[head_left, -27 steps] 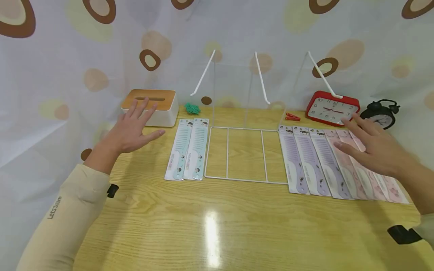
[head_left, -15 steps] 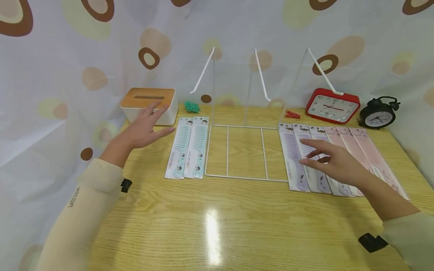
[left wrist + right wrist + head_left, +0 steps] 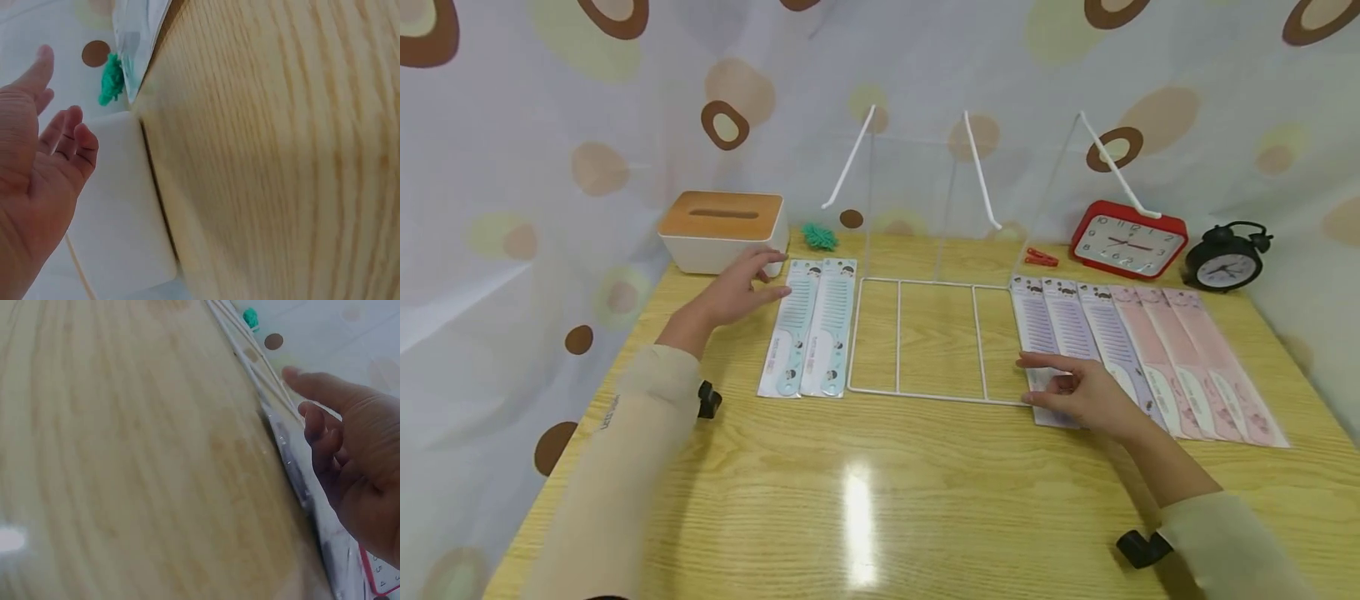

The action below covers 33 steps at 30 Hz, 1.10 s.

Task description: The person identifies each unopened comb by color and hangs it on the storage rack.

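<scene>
Two blue comb packs (image 3: 811,327) lie left of a white wire rack (image 3: 917,392) on the wooden table (image 3: 880,500). Right of the rack lie three purple comb packs (image 3: 1060,321) and three pink comb packs (image 3: 1187,350). My left hand (image 3: 767,275) hovers with relaxed fingers between the tissue box (image 3: 722,227) and the blue packs, holding nothing; the left wrist view shows its palm (image 3: 37,156) beside the box (image 3: 119,206). My right hand (image 3: 1037,379) rests its fingertips on the lower end of the leftmost purple pack (image 3: 294,462), next to the rack's edge (image 3: 250,359).
A green tuft (image 3: 820,237) and red clips (image 3: 1043,258) lie near the curtain at the back. A red clock (image 3: 1127,243) and a black alarm clock (image 3: 1225,260) stand at the back right. The rack's three white hooks (image 3: 977,167) rise upward.
My right hand has swept left from the pink packs to the leftmost purple pack's lower end. My left hand has lowered and moved right toward the blue packs.
</scene>
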Each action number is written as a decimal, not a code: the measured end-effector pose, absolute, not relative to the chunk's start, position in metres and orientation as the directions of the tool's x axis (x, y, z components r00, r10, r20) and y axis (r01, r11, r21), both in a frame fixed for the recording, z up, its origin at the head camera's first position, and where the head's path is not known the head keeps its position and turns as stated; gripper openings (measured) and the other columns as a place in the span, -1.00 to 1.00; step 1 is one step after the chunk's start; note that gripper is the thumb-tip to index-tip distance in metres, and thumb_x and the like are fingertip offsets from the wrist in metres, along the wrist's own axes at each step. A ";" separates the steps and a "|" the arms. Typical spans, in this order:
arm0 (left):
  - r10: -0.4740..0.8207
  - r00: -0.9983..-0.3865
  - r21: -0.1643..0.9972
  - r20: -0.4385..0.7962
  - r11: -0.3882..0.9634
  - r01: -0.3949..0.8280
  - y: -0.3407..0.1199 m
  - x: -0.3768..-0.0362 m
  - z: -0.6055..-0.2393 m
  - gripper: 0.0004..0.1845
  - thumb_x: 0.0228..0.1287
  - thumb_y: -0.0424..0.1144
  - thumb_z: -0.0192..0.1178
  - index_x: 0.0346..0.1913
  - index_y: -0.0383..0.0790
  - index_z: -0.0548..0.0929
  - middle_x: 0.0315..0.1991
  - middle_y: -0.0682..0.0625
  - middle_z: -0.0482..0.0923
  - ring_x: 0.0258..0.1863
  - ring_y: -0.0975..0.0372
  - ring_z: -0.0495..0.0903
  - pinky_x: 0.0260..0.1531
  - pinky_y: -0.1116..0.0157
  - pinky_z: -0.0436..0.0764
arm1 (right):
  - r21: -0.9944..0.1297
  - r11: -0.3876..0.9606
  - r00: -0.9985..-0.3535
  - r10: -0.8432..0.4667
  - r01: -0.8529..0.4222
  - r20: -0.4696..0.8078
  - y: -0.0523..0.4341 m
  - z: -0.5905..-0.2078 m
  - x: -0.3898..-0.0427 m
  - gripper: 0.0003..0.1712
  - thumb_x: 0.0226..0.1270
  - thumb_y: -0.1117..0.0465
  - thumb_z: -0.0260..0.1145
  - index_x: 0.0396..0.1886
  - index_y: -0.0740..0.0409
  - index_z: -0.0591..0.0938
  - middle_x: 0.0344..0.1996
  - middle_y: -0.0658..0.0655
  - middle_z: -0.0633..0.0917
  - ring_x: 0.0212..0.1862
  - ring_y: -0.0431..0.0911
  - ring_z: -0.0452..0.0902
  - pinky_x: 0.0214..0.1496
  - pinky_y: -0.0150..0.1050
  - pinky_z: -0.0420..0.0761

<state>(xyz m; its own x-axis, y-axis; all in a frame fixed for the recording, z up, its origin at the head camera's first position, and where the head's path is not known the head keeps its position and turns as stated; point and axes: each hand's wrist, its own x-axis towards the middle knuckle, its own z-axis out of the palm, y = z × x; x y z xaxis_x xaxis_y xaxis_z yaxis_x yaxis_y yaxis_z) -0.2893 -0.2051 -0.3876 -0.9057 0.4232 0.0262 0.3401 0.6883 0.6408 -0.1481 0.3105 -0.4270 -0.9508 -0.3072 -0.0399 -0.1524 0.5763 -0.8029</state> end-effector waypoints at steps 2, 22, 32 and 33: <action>0.413 -0.910 0.659 0.023 0.678 0.325 -0.206 -0.294 -0.394 -0.36 0.44 -0.13 0.22 0.47 -0.24 0.31 0.46 -0.16 0.15 0.15 -0.05 0.42 0.11 -0.03 0.45 | -0.796 0.596 -0.961 -0.266 -0.104 -0.074 0.309 -0.431 -0.147 -0.34 0.19 0.05 0.53 0.30 0.02 0.59 -0.36 0.02 0.70 -0.63 -0.31 0.24 -0.68 -0.30 0.25; 0.406 -0.896 0.685 -0.182 0.706 0.181 -0.185 -0.319 -0.418 -0.30 0.50 -0.10 0.13 0.58 -0.06 0.14 0.23 -0.24 0.33 0.14 0.00 0.37 0.20 0.07 0.38 | -0.784 0.620 -0.959 -0.230 -0.014 -0.165 0.311 -0.435 -0.145 -0.24 0.13 0.01 0.56 0.35 -0.02 0.56 -0.72 -0.09 0.41 -0.68 -0.32 0.17 -0.71 -0.29 0.21; 0.423 -0.865 0.582 -0.270 0.787 0.204 -0.179 -0.335 -0.413 -0.19 0.45 -0.03 0.18 0.61 -0.08 0.05 0.61 -0.13 -0.02 0.60 -0.05 -0.06 0.53 -0.07 0.01 | -0.792 0.610 -0.960 -0.229 -0.014 -0.160 0.312 -0.436 -0.146 -0.18 0.10 0.04 0.57 0.39 -0.04 0.51 -0.73 -0.09 0.41 -0.69 -0.31 0.18 -0.72 -0.30 0.22; 0.427 -0.861 0.570 -0.275 0.794 0.212 -0.179 -0.336 -0.413 -0.18 0.44 -0.02 0.19 0.61 -0.09 0.05 0.62 -0.14 -0.06 0.60 -0.05 -0.08 0.53 -0.07 0.00 | -0.794 0.607 -0.960 -0.230 -0.014 -0.159 0.312 -0.437 -0.146 -0.18 0.10 0.04 0.57 0.40 -0.04 0.51 -0.74 -0.09 0.41 -0.70 -0.31 0.18 -0.73 -0.30 0.22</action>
